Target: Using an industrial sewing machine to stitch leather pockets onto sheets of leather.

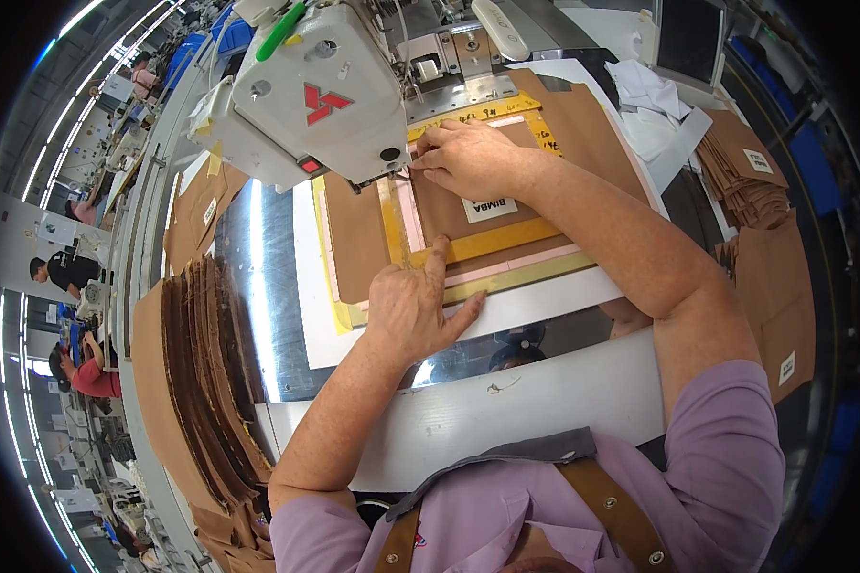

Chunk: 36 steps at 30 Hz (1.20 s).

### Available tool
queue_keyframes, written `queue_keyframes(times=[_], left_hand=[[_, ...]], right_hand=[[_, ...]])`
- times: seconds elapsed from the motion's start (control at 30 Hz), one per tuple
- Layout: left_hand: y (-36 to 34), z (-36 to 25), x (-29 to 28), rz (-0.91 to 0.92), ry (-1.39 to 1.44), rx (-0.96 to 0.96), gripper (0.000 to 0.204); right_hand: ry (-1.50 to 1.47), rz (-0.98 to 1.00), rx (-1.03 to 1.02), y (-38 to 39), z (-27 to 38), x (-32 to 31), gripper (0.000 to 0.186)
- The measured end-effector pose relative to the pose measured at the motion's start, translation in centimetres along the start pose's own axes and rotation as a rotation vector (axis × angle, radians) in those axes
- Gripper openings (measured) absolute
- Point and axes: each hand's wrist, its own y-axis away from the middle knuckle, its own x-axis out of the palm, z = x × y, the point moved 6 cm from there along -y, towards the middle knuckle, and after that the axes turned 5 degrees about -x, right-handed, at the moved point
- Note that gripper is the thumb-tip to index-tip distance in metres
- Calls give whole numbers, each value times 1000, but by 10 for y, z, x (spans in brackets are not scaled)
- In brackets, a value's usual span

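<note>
Your left hand [406,310] spreads thumb and forefinger on the yellow template [502,245]; the brown panel [444,215] lies just beyond. Your right hand [478,162]: fingers curled, pinch indeterminable, beside the sewing-machine head [325,91]. Advisable: steady pressure, fingertips clear.

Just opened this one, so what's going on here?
At a sewing machine, a person's left hand is spread, index finger on the lower bar of a yellow frame lying over brown material. The right hand is beside the machine head; whether its fingers grip anything is unclear. Stacked brown pieces stand to the left.
</note>
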Motion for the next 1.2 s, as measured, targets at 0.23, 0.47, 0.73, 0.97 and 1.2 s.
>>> queue_keyframes(times=[0.23, 0.47, 0.73, 0.97, 1.2], left_hand=[[17, -12, -2, -66, 36, 68, 81], [32, -20, -1, -63, 38, 93, 82], [35, -21, -8, -35, 41, 65, 75], [-21, -3, -32, -155, 88, 46, 43], [-41, 24, -7, -279, -11, 130, 60]], right_hand=[[-8, 3, -46, 22, 18, -7, 39], [13, 21, -62, 40, 37, -10, 44], [121, -20, -98, 47, 43, -3, 46], [100, -165, -147, 53, 42, 0, 46], [48, 46, -8, 67, 28, -29, 52]])
